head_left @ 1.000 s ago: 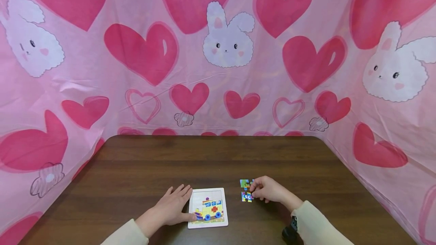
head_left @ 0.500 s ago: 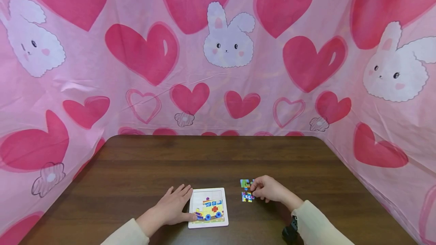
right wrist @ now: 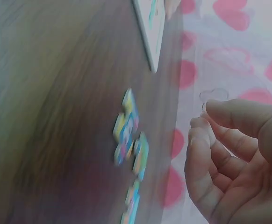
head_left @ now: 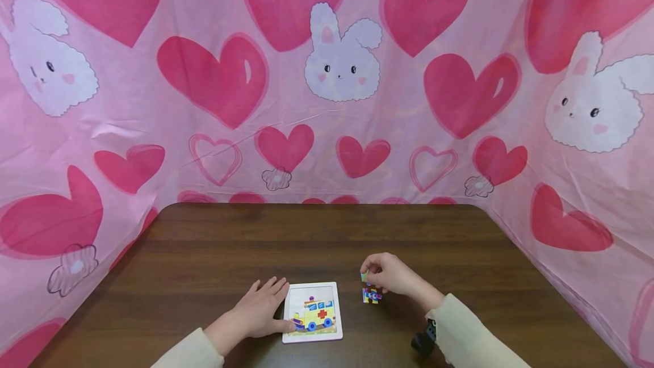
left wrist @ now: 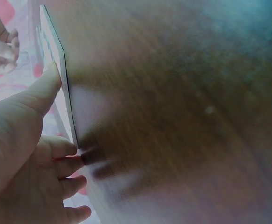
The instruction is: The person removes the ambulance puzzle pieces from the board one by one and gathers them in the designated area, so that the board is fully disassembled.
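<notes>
A white-framed puzzle board [head_left: 339, 327] lies on the table, its ambulance picture partly filled in. My left hand [head_left: 255, 310] rests at its left side with fingers spread and the thumb over the lower left corner. In the left wrist view that thumb [left wrist: 47, 88] presses on the board's edge. Just right of the board, my right hand [head_left: 390, 273] hovers over loose jigsaw pieces [head_left: 371, 296], partly hiding a green piece [head_left: 364, 277]. Seen from the right wrist, the hand [right wrist: 239, 154] has loosely bent fingers, thumb close to the index fingertip, nothing between them.
The brown wooden table [head_left: 245, 243] extends behind the board. A pink cloth [head_left: 398, 112] printed with hearts and rabbits encloses its far side and flanks. More loose pieces [right wrist: 139, 158] lie close together in the right wrist view. A black device [head_left: 424, 342] sits on the right wrist.
My right hand has shifted up and to the left, from beside the loose pieces to over the upper ones. The left hand and the board have stayed put.
</notes>
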The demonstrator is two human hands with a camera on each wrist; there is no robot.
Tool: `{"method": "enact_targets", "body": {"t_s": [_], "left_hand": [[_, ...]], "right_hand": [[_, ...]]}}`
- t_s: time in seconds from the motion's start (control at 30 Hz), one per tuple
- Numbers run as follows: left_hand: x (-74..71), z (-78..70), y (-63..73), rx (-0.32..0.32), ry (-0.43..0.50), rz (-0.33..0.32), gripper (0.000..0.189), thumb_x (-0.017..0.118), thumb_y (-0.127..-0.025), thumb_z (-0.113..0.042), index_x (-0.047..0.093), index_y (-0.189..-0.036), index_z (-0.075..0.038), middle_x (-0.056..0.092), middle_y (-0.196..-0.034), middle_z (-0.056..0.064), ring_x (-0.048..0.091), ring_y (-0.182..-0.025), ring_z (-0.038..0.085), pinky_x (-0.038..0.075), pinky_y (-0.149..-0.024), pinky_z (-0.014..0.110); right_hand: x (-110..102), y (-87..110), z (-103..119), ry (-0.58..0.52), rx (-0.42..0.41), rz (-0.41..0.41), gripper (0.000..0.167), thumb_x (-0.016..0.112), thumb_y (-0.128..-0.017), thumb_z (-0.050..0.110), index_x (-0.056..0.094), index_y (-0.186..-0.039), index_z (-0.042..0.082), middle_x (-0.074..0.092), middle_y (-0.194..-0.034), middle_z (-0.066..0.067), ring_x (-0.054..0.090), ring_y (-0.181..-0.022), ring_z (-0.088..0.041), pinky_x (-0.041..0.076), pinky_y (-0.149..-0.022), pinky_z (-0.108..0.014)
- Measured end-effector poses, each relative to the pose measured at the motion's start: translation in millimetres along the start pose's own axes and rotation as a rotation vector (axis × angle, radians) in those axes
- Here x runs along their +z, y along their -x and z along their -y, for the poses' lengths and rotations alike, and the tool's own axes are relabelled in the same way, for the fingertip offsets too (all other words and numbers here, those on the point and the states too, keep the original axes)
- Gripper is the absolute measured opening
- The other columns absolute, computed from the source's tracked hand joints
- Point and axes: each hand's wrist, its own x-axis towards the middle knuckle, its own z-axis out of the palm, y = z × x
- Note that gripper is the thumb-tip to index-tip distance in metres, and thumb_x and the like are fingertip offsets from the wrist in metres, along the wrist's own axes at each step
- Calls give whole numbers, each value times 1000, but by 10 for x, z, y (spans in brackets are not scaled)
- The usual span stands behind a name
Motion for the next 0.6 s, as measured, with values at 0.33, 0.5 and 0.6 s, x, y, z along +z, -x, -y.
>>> {"method": "enact_targets", "body": {"t_s": [0.33, 0.5, 0.6], "left_hand": [[0, -2, -10, -13, -1, 12, 85, 64, -77, -57, 44, -133, 5, 41, -138, 19, 31, -129, 37, 20, -100, 58], [-7, -11, -17, -32, 3, 34, 86, 62, -77, -58, 43, -134, 3, 40, -139, 18, 29, -130, 36, 19, -101, 58], [-8, -11, -19, -35, 3, 33, 86, 62, -77, -58, 43, -134, 3, 40, -139, 18, 29, -130, 36, 19, -101, 58]], "right_hand": [[225, -131, 233, -40, -59, 34, 14, 66, -82, 3, 63, -94, -2, 53, -66, -1, 49, -50, -14, 46, -45, -28], [379, -179, 320, -57, -34, 64, 14, 68, -82, 5, 64, -95, 1, 53, -65, 0, 49, -49, -15, 48, -45, -34], [467, -198, 355, -60, -37, 85, 15, 69, -82, 6, 63, -95, 1, 53, -65, 0, 48, -49, -14, 48, -44, -33]]}}
